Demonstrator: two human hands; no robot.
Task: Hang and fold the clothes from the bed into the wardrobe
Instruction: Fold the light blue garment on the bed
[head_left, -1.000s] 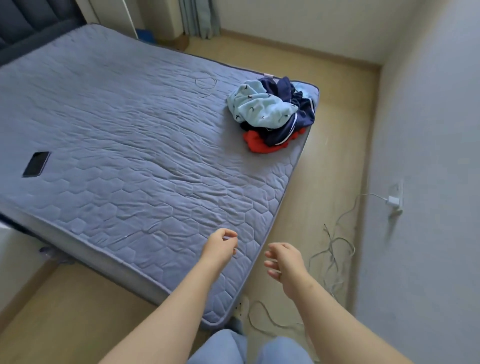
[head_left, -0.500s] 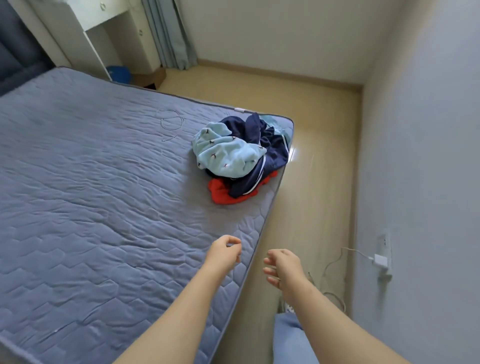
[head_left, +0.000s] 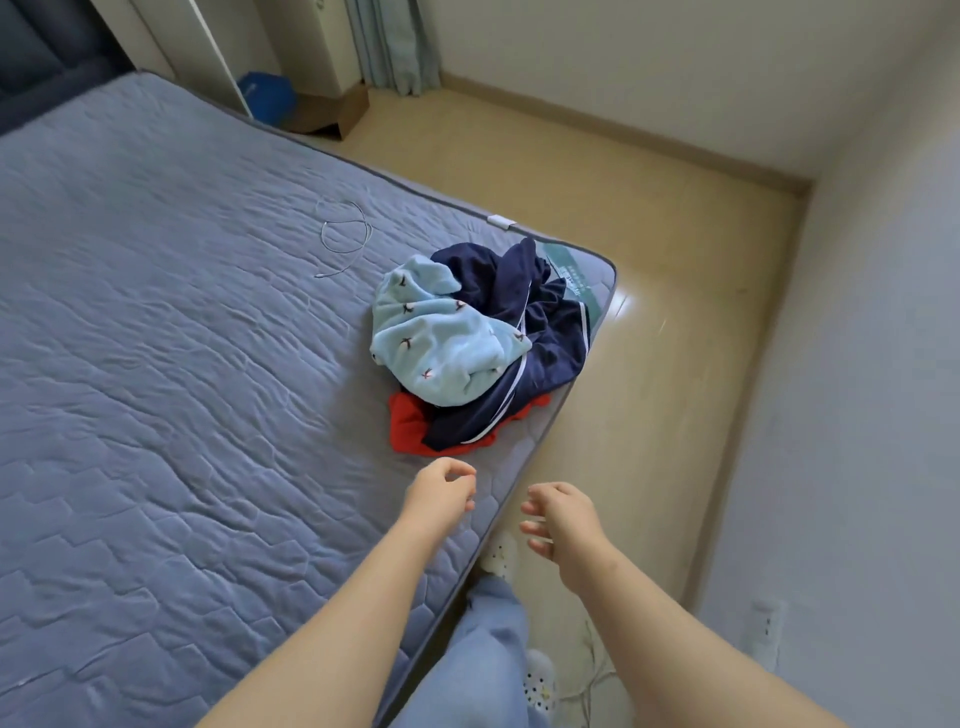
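Note:
A heap of clothes lies at the bed's far right corner: a light blue fleece garment (head_left: 441, 338) on top, a navy garment with white stripes (head_left: 540, 332) under it, and a red garment (head_left: 410, 426) at the bottom. The bed (head_left: 156, 364) has a grey-blue quilted cover. My left hand (head_left: 441, 493) hovers over the bed's right edge just short of the red garment, fingers loosely curled and holding nothing. My right hand (head_left: 561, 519) hangs beside it over the floor, fingers relaxed and empty.
A thin white cable (head_left: 345, 234) lies coiled on the bed behind the clothes. Wooden floor (head_left: 649, 260) runs between the bed and the right wall (head_left: 857, 415), which carries a socket (head_left: 766, 623). White furniture (head_left: 208, 52), a blue object (head_left: 270, 96) and a curtain (head_left: 395, 41) stand at the back.
I have moved along the bed's right side toward the clothes heap, which now lies just beyond my hands. Both hands stay empty and held out in front.

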